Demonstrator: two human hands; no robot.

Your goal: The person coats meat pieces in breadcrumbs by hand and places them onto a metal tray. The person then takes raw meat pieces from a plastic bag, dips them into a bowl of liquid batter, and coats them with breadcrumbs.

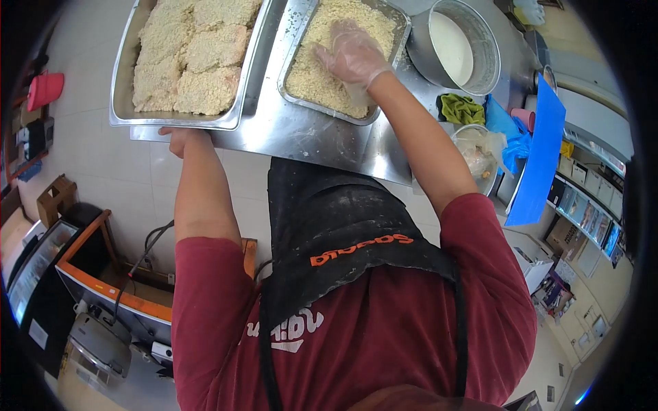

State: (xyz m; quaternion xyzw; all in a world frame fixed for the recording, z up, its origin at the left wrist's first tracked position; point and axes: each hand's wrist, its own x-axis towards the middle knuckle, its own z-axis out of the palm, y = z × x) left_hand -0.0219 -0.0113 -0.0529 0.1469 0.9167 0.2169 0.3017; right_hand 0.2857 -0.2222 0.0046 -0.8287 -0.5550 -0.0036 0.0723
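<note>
My right hand [353, 56], in a clear plastic glove, lies on the pale coarse crumbs [322, 51] in a metal tray [330, 111]. Its thumb stands apart and its fingers are stretched out, palm down. At the table's front edge, just below a deeper metal pan [178, 123], is my left hand [181, 140]. Most of its fingers are hidden under the pan's rim, so I cannot see whether it grips the pan or the table. Several crumb-coated pieces [205, 89] lie side by side in that pan.
Right of the crumb tray, a round metal pot [488, 48] holds white liquid [451, 51]. A green cloth [460, 108], a bowl with a plastic bag [476, 154] and a blue panel [538, 157] are at the right. The steel table [308, 140] ends in front of my apron.
</note>
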